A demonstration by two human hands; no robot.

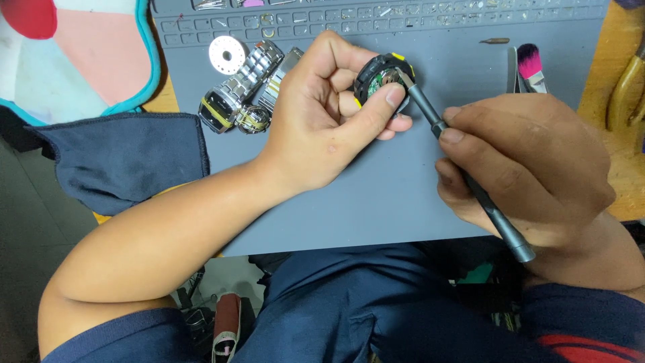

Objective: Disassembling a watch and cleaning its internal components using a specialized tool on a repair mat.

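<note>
My left hand (329, 114) grips a small round black watch case (380, 75) with yellow marks, its open back showing the inner works. The thumb presses on the case's lower edge. My right hand (524, 168) holds a slim grey metal screwdriver (470, 181) like a pen. Its tip rests on the upper right of the open case. Both hands hover over a grey work mat (376, 195).
On the mat's upper left lie a silver metal-band watch (238, 94) and a white round disc (228, 54). A pink-tipped brush (531, 64) lies at the upper right, pliers (628, 87) on the wooden bench beyond. A dark blue cloth (127, 158) hangs at the left.
</note>
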